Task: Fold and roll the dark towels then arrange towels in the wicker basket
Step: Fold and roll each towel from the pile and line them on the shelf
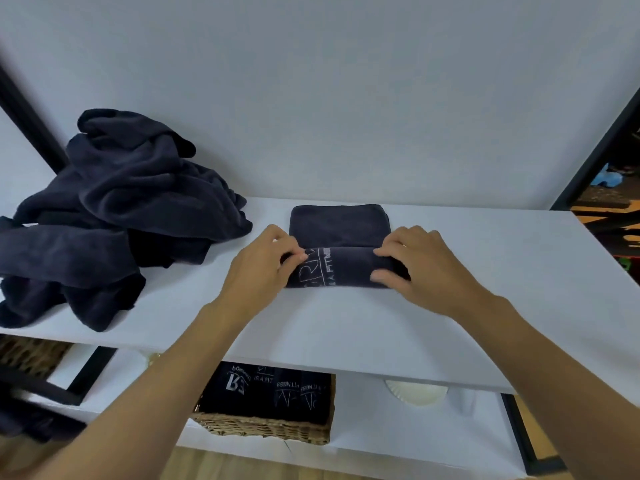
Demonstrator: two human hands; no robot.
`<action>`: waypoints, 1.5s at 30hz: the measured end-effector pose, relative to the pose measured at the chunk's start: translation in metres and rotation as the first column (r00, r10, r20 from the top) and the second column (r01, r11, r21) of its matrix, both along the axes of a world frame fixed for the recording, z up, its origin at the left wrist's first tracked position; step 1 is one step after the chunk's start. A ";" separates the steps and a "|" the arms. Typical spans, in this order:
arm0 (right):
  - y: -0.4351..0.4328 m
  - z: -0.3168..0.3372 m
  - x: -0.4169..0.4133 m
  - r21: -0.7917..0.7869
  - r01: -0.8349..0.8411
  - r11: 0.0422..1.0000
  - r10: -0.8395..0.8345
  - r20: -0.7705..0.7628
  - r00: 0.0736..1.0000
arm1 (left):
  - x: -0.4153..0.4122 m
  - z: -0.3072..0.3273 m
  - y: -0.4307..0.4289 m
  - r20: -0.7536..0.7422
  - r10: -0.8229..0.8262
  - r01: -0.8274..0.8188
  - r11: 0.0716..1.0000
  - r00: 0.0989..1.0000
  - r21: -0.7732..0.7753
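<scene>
The left hand point(266, 268) and right hand point(419, 268), apart at frame centre, each curled its fingers round one end of the half-rolled towel point(341, 268), whose long axis ran left to right between them, both hands equally near. Its flat unrolled part lay just beyond, toward the wall, so the roll likely had to go away from the hands, nothing blocking. A loose pile point(114, 216) sat at left on the shelf point(346, 323); the basket point(263, 429), holding rolls, stood below at lower centre.
</scene>
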State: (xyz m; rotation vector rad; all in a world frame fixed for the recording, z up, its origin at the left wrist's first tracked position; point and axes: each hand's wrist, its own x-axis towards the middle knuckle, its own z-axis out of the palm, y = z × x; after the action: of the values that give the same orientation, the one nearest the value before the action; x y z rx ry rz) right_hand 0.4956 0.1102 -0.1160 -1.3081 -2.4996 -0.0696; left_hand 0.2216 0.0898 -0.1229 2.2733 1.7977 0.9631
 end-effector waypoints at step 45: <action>0.123 0.032 -0.039 -0.266 0.220 0.939 -0.267 -0.157 0.951 | -0.001 0.027 0.135 0.070 -0.138 0.154 0.919 0.988 -0.364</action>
State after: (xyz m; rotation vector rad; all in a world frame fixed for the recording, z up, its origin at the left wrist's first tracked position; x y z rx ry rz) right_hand 0.4571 0.2329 -0.0839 -1.6362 -2.2257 0.3052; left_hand 0.2204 0.2248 -0.0954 2.0956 1.6021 0.5842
